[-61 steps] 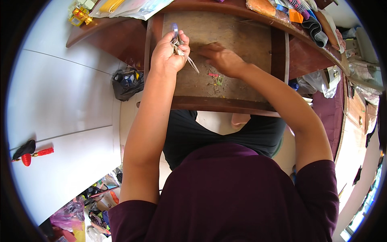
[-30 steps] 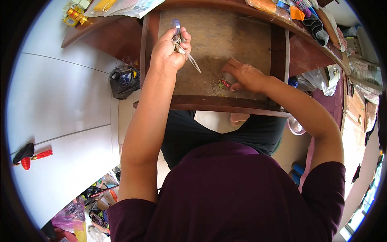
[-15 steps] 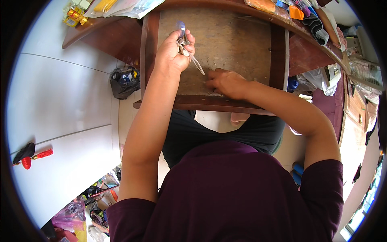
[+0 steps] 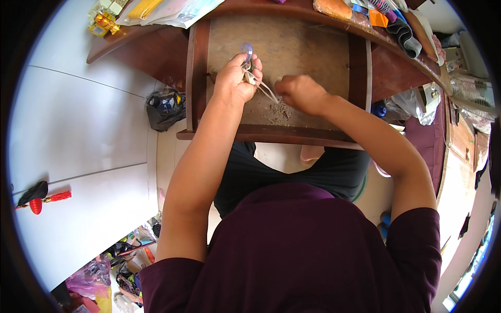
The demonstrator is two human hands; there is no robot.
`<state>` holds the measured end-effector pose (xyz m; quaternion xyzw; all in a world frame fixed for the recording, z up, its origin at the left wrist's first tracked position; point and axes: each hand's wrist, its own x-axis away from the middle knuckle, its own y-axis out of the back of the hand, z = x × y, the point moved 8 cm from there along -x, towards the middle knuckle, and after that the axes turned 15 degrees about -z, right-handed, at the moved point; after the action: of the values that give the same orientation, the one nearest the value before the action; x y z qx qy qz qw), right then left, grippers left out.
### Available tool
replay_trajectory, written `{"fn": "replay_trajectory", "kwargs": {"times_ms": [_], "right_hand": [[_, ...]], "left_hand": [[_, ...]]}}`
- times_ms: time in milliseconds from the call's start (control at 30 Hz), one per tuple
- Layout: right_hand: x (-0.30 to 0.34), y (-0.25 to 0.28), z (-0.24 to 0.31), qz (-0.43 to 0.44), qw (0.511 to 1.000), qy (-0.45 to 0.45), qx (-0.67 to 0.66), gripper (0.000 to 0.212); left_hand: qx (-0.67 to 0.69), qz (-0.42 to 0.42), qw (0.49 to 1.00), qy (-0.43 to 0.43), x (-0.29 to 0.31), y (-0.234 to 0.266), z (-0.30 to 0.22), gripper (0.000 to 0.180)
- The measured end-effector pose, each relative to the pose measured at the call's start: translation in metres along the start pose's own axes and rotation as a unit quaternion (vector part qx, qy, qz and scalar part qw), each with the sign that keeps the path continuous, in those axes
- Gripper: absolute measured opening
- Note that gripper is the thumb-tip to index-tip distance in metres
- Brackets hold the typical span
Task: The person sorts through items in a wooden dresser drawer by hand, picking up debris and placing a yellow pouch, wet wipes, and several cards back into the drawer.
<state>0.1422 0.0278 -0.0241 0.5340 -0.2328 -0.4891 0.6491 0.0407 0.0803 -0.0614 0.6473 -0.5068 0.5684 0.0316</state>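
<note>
Inside the pulled-out wooden drawer, my left hand is closed around a bunch of small things. A clear bluish-purple piece sticks up from its fingers, and a thin white cord hangs out in a loop toward the right. Metal-looking bits show in the palm, but their kind is not clear. Just right of the cord, my right hand is held over the drawer with its fingers curled together; what they hold, if anything, is hidden. Beneath lies a scatter of grey-brown crumbs and debris on the drawer bottom.
The drawer's front edge stands over my lap. Packets and cloth items lie on the desk top around the drawer. A black plastic bag is left of the drawer, beside a white cabinet. A fan stands at the right.
My right hand has lifted off the drawer bottom, upward in view, uncovering the debris. My left hand, still holding the bunch, has moved slightly right and nearer.
</note>
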Motion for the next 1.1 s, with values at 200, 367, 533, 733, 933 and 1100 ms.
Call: {"fn": "replay_trajectory", "kwargs": {"times_ms": [200, 367, 533, 733, 933, 1100], "right_hand": [[-0.035, 0.091, 0.003, -0.214, 0.943, -0.085, -0.241, 0.010], [-0.044, 0.091, 0.035, -0.222, 0.948, -0.018, -0.226, 0.007], [-0.038, 0.093, 0.050, -0.278, 0.957, 0.054, -0.060, 0.008], [-0.026, 0.105, 0.042, -0.362, 0.929, 0.041, -0.064, 0.018], [0.005, 0.118, 0.018, -0.412, 0.893, -0.069, -0.165, 0.012], [0.058, 0.148, -0.004, -0.561, 0.794, -0.152, -0.179, 0.027]], "left_hand": [[-0.004, -0.019, 1.000, -0.016, 0.000, -0.002, 0.009, 0.013], [0.008, 0.003, 1.000, -0.029, 0.029, -0.022, 0.021, 0.013], [0.069, 0.025, 0.997, 0.014, 0.024, -0.024, 0.023, 0.010], [0.082, 0.073, 0.993, 0.033, 0.019, -0.043, 0.033, 0.009], [0.076, 0.171, 0.980, 0.074, 0.015, -0.073, 0.058, 0.010], [-0.027, 0.249, 0.966, 0.057, 0.057, -0.115, 0.099, 0.010]]}}
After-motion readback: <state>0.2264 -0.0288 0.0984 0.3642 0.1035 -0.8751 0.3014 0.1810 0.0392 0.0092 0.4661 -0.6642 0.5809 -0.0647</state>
